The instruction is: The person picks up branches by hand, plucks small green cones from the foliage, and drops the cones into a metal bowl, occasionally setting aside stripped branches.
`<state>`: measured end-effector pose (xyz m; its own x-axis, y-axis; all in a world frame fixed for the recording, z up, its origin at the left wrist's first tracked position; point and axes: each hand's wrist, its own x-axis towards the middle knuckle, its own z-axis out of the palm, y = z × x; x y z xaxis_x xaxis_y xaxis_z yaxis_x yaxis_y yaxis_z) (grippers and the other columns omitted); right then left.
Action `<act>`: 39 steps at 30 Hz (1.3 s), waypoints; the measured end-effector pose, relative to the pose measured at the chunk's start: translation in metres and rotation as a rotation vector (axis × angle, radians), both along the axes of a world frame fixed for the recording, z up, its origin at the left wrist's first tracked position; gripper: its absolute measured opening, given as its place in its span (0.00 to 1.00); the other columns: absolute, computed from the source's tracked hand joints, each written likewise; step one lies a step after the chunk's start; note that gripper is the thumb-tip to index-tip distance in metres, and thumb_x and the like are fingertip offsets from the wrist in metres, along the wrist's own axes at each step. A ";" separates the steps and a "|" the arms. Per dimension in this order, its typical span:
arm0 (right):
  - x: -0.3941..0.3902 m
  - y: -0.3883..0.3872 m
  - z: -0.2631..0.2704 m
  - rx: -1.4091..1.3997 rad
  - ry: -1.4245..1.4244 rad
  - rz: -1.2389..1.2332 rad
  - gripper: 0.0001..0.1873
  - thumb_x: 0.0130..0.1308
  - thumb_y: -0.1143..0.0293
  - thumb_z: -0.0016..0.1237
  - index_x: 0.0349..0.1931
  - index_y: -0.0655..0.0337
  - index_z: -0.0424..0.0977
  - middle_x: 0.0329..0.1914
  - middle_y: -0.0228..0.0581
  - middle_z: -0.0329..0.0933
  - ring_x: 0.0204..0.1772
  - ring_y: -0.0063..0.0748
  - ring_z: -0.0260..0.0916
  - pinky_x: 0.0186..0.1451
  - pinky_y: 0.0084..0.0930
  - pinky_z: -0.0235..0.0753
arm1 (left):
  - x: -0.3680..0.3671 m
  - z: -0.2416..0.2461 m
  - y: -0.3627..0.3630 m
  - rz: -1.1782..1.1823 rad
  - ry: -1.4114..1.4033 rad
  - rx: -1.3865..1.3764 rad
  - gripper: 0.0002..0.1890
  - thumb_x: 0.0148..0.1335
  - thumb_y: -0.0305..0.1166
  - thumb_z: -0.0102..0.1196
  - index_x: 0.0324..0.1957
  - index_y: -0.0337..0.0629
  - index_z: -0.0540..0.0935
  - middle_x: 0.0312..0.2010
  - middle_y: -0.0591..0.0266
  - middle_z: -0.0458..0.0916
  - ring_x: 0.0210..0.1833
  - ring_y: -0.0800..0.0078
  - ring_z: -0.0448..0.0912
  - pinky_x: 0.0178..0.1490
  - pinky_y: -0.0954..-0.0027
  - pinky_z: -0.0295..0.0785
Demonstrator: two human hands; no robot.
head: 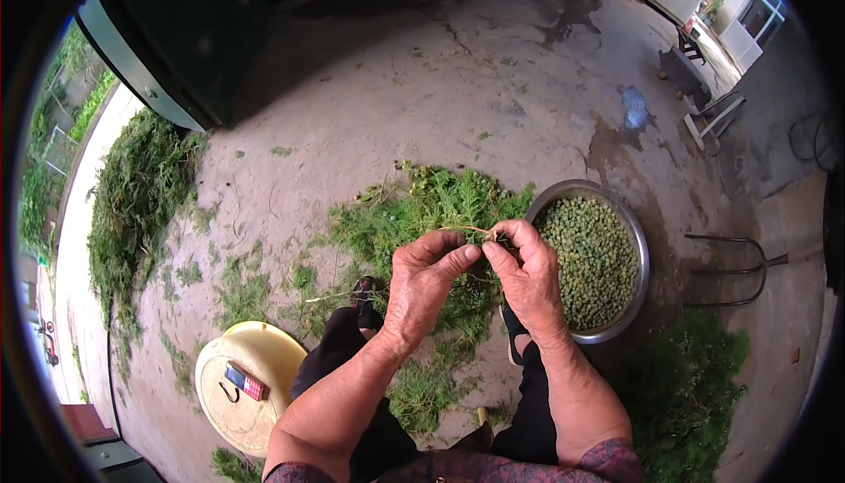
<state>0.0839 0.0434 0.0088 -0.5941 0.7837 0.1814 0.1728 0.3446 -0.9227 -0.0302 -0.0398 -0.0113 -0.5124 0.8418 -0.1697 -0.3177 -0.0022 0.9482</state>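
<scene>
In front of me my right hand (pixel 528 275) pinches a thin brown twig (pixel 465 228) between thumb and fingers. My left hand (pixel 426 278) is close beside it, fingers curled and thumb tip almost meeting the right thumb. The twig runs along the left forefinger; the left grip on it is partly hidden. Beneath both hands, flat-leaved conifer sprigs (pixel 436 202), like arborvitae, lie heaped on the concrete floor between my feet. Right of my right hand stands a round metal basin (pixel 645 265), filled nearly to the rim with small green conifer cones (pixel 587 258).
An upturned cream plastic basin (pixel 231 423) at my left carries a red mobile phone (pixel 244 380). Large branch piles lie far left (pixel 142 199) and lower right (pixel 686 390). A pitchfork (pixel 759 268) points toward the metal basin. Further off are a low stool (pixel 713 120) and a dark green metal door (pixel 171 40).
</scene>
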 end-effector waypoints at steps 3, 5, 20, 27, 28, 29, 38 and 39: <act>-0.001 0.002 -0.006 -0.040 0.020 0.028 0.08 0.59 0.74 0.46 0.37 0.65 0.67 0.27 0.38 0.72 0.31 0.23 0.69 0.33 0.20 0.69 | 0.002 0.002 0.002 -0.019 -0.073 0.024 0.08 0.51 0.25 0.59 0.34 0.35 0.77 0.26 0.66 0.78 0.30 0.81 0.73 0.39 0.78 0.69; -0.001 0.003 -0.009 -0.066 0.079 0.038 0.08 0.59 0.75 0.46 0.38 0.65 0.66 0.28 0.39 0.72 0.32 0.25 0.71 0.33 0.21 0.70 | 0.005 0.004 0.003 -0.042 -0.107 0.038 0.07 0.52 0.26 0.59 0.32 0.36 0.77 0.26 0.66 0.78 0.30 0.81 0.73 0.38 0.78 0.69; -0.002 0.006 -0.015 -0.575 0.438 -0.019 0.08 0.60 0.75 0.44 0.40 0.65 0.69 0.35 0.27 0.68 0.37 0.14 0.60 0.43 0.13 0.61 | -0.011 0.011 0.001 -0.063 -0.457 0.077 0.07 0.49 0.25 0.47 0.31 0.34 0.75 0.26 0.61 0.75 0.27 0.72 0.72 0.37 0.72 0.68; 0.005 0.018 -0.014 -0.623 0.456 -0.071 0.06 0.59 0.72 0.43 0.36 0.60 0.69 0.31 0.24 0.66 0.34 0.15 0.58 0.42 0.16 0.58 | -0.022 -0.001 -0.002 0.156 -0.650 0.147 0.09 0.56 0.35 0.51 0.30 0.40 0.72 0.27 0.62 0.72 0.25 0.74 0.69 0.27 0.73 0.64; 0.004 0.017 -0.015 -0.650 0.464 -0.088 0.07 0.58 0.73 0.42 0.37 0.61 0.69 0.31 0.25 0.66 0.33 0.15 0.58 0.41 0.16 0.59 | -0.022 0.000 0.000 0.257 -0.558 0.076 0.14 0.58 0.42 0.52 0.33 0.40 0.73 0.27 0.64 0.72 0.21 0.80 0.65 0.21 0.78 0.59; 0.004 0.017 -0.013 -0.651 0.464 -0.085 0.07 0.58 0.73 0.42 0.37 0.61 0.69 0.31 0.25 0.66 0.33 0.15 0.58 0.41 0.16 0.59 | -0.023 -0.001 -0.001 0.259 -0.557 0.077 0.14 0.58 0.42 0.52 0.33 0.40 0.73 0.27 0.64 0.72 0.21 0.80 0.65 0.21 0.78 0.59; 0.002 0.017 -0.009 -0.875 0.567 0.035 0.10 0.56 0.74 0.41 0.39 0.64 0.67 0.33 0.34 0.69 0.36 0.23 0.68 0.41 0.19 0.68 | -0.026 -0.004 0.000 0.065 -0.326 -0.031 0.10 0.57 0.32 0.54 0.37 0.38 0.74 0.23 0.70 0.72 0.15 0.87 0.58 0.15 0.82 0.49; 0.005 0.019 -0.011 -0.869 0.510 0.105 0.12 0.56 0.72 0.44 0.41 0.66 0.66 0.33 0.35 0.70 0.35 0.24 0.69 0.41 0.19 0.68 | -0.026 -0.004 0.001 0.065 -0.366 -0.024 0.08 0.56 0.29 0.55 0.37 0.38 0.75 0.23 0.71 0.72 0.15 0.87 0.59 0.16 0.82 0.50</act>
<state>0.0890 0.0624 -0.0017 -0.6788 0.7131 -0.1752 -0.3042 -0.4903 -0.8168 -0.0563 -0.0390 -0.0151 -0.4664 0.8031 -0.3708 -0.6354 -0.0126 0.7721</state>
